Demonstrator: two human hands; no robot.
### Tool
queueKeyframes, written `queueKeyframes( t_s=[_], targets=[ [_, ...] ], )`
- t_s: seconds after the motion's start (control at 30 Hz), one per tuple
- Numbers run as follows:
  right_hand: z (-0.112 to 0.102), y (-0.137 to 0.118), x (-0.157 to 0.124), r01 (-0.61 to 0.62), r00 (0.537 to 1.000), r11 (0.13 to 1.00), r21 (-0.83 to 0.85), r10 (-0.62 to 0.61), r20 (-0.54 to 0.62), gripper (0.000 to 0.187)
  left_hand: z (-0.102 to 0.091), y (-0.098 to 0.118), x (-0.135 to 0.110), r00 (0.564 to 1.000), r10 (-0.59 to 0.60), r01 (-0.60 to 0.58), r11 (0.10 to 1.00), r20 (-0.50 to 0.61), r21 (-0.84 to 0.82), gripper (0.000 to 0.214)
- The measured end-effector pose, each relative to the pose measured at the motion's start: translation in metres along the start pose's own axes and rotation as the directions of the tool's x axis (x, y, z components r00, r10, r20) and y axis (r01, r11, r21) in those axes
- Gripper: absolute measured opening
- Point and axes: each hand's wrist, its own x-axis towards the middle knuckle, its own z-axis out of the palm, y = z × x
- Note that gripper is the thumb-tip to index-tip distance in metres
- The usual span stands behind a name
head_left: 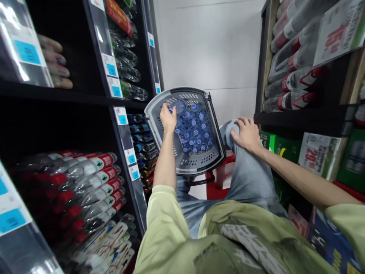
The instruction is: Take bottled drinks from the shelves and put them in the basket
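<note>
My left hand [168, 118] reaches into a grey shopping basket [209, 160], its fingers closed near the cap of a clear plastic bottle [180, 107]. That bottle lies tilted at the basket's far left, partly over its neighbours. Several more bottles [194, 131] with blue-purple caps stand upright and packed together inside the basket. Apart from the basket, on the right, my right hand [245, 132] rests on my bent knee with fingers spread, holding nothing.
A shelf unit with price tags [122, 115] rises close on the left, stocked with red-capped bottles [97, 179] and cans [144, 139]. On the right, wrapped bottle packs [296, 80] sit above green boxes [281, 146]. Pale floor tiles [211, 49] run ahead between the shelves.
</note>
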Motion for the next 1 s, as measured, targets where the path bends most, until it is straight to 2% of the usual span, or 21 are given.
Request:
queueKeyframes(
  t_s=[0.17,0.3,0.43,0.6,0.73,0.83,0.93,1.0],
  targets=[
    [-0.002,0.003,0.003,-0.017,1.000,1.000,0.010,0.017,0.005,0.042,0.054,0.009,0.027,0.993,-0.045,0.046,0.999,0.111,-0.012,0.016],
    [-0.006,0.001,0.005,-0.020,0.999,1.000,-0.002,0.020,0.037,0.042,0.079,0.006,0.032,0.990,-0.087,0.093,0.994,0.111,-0.054,0.022],
    [-0.006,-0.004,0.006,-0.031,0.999,0.999,0.011,0.030,0.038,0.042,0.083,0.002,0.030,0.986,-0.109,0.117,0.991,0.123,-0.062,0.032],
    [0.000,-0.010,0.005,-0.005,1.000,1.000,0.028,0.005,0.012,0.041,0.076,-0.001,0.026,0.969,-0.098,0.115,0.991,0.225,-0.063,0.061],
    [0.005,-0.015,0.001,0.006,1.000,1.000,0.007,-0.006,-0.010,0.040,0.073,-0.001,0.024,0.958,-0.116,0.134,0.990,0.264,-0.053,0.071],
    [0.006,-0.018,0.000,0.006,1.000,1.000,-0.023,-0.006,-0.008,0.039,0.073,0.010,0.018,0.940,-0.125,0.125,0.992,0.316,0.021,0.078],
    [0.005,-0.020,0.001,0.016,1.000,0.998,-0.058,-0.016,0.007,0.041,0.078,0.027,0.011,0.895,-0.106,0.044,0.988,0.433,0.150,0.088],
    [0.004,-0.019,0.003,0.022,1.000,0.997,-0.079,-0.020,0.016,0.042,0.084,0.035,0.009,0.878,-0.120,0.031,0.980,0.463,0.197,0.092]
  ],
)
